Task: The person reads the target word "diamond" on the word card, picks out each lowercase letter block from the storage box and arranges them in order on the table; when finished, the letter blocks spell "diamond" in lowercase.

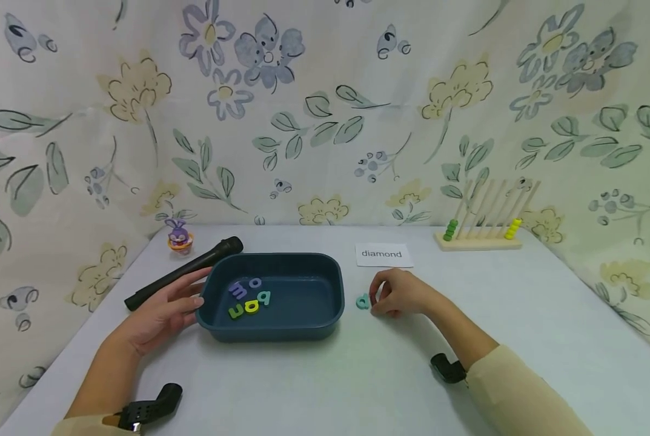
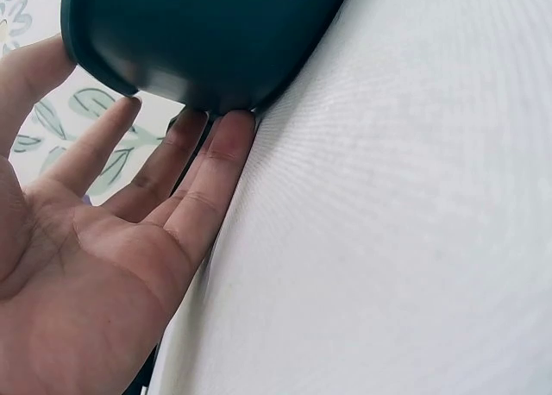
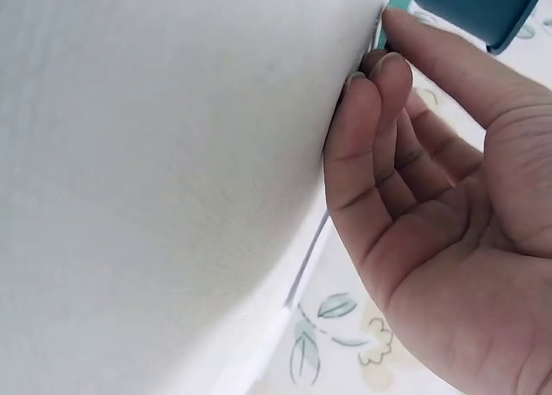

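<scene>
A dark teal rectangular tub (image 1: 272, 333) stands on the table, holding several small letters: a purple m (image 1: 238, 290), a purple o (image 1: 255, 283), a yellow letter (image 1: 251, 307), a green letter (image 1: 236, 311) and a teal one (image 1: 263, 297). My left hand (image 1: 163, 312) touches the tub's left side with thumb near the rim and fingers fairly straight. To the right of the tub, a teal letter d (image 1: 362, 301) lies on the table. Curled fingers and thumb of my right hand (image 1: 403, 295) pinch its right edge. In the right wrist view the teal letter (image 3: 398, 0) meets the thumb tip.
A white card (image 1: 384, 255) reading "diamond" lies behind the right hand. Left of the tub is a black stick-like object (image 1: 185, 271), with a purple bunny toy (image 1: 179, 236) behind it. A wooden bead counter (image 1: 480, 243) stands at the back right. Floral fabric (image 1: 325, 169) hangs behind.
</scene>
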`<state>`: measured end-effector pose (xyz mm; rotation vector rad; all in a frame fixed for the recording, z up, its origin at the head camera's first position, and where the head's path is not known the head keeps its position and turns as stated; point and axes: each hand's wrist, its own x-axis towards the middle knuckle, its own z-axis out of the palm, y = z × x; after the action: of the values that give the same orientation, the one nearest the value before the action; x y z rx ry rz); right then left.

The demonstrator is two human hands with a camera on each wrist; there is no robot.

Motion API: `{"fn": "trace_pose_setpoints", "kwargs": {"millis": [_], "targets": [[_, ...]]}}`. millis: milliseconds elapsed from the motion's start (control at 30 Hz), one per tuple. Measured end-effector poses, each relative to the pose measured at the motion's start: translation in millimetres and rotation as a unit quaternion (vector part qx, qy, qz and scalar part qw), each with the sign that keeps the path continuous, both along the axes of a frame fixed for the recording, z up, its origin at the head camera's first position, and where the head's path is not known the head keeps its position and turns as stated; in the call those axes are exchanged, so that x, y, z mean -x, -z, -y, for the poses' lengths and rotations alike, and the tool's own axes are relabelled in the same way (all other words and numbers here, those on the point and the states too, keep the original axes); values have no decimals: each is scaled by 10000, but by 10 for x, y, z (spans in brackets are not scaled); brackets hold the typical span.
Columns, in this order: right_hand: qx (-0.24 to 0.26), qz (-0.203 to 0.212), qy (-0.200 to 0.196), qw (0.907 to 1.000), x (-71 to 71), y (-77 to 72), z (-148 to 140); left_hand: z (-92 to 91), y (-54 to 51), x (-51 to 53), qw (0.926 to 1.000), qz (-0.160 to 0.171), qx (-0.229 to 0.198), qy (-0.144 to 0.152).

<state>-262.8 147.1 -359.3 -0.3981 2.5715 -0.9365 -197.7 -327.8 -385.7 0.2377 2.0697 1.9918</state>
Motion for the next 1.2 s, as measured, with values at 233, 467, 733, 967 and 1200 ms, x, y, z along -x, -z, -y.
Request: {"fn": "trace_pose_setpoints", "kwargs": {"millis": [233, 467, 733, 967, 1200], "targets": [[26, 134, -21, 9999, 13, 5, -16, -2, -1, 9, 10000, -45, -1, 40], [101, 299, -183, 9993, 33, -3, -31, 8, 17, 13, 10000, -33, 62, 1], [176, 302, -237, 9991, 26, -13, -36, 6, 12, 7, 10000, 29, 18, -26], [182, 312, -217, 9991, 64, -1, -39, 1, 13, 8, 10000, 32, 3, -51], [186, 352, -177, 9991, 55, -3, -46, -7, -10, 0, 10000, 22, -13, -13]]}}
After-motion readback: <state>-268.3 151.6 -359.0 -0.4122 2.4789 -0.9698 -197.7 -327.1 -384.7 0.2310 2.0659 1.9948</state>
